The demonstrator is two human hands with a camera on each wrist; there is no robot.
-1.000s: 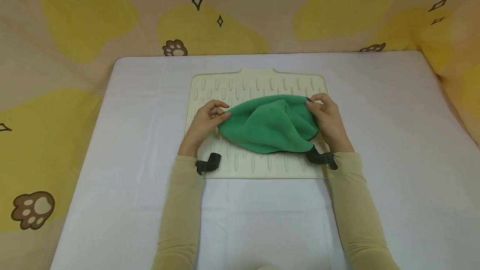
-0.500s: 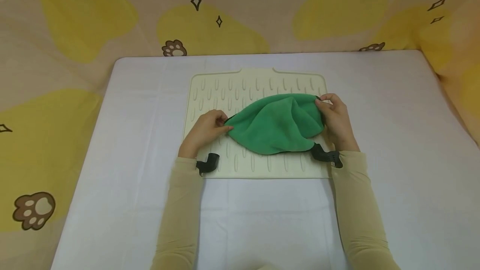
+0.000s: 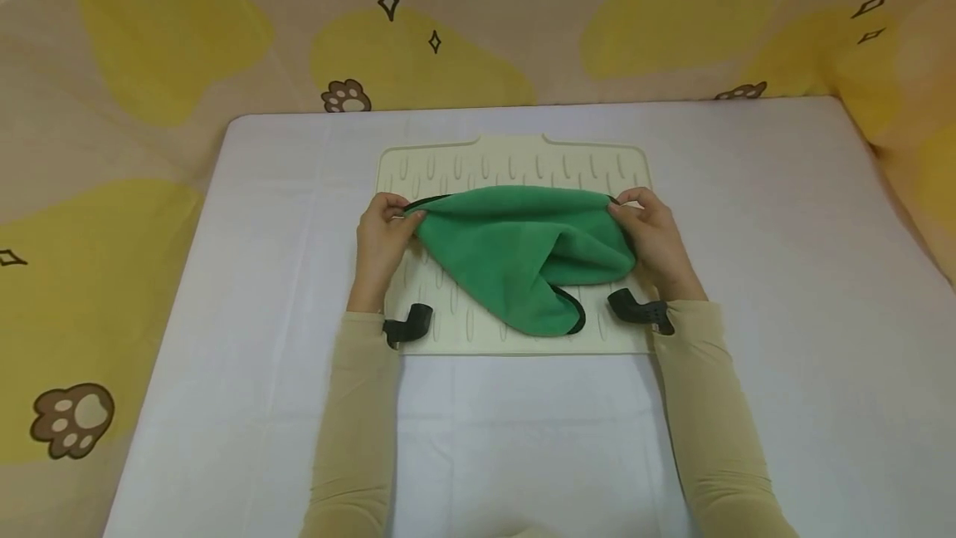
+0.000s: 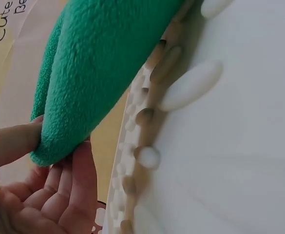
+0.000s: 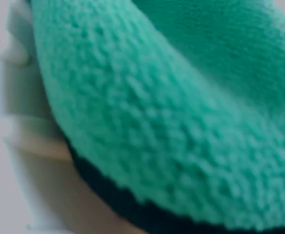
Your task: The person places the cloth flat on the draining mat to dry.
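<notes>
Both hands hold a green fleecy cloth [image 3: 508, 247] with a dark edge band, stretched between them above a ribbed cream mat. My left hand [image 3: 379, 247] pinches its left corner; in the left wrist view the thumb and fingers of the left hand [image 4: 49, 180] grip the folded end of the cloth [image 4: 93, 83]. At the upper right edge, my right hand [image 3: 657, 243] pinches the cloth between thumb and fingers. One corner hangs down toward the front of the mat. Close-up cloth [image 5: 157, 126] fills most of the right wrist view, where the right hand does not show.
The cream mat [image 3: 485, 166], with raised oval ridges, lies on a white-covered table [image 3: 784, 272]. Behind the table hangs a yellow and beige patterned curtain [image 3: 478, 23]. Dark wrist camera mounts stick out from the left wrist [image 3: 414, 324] and right wrist [image 3: 631, 307].
My left hand has moved left and away from me, spreading the cloth wider. A front corner now hangs down. The right hand went slightly right, then back left.
</notes>
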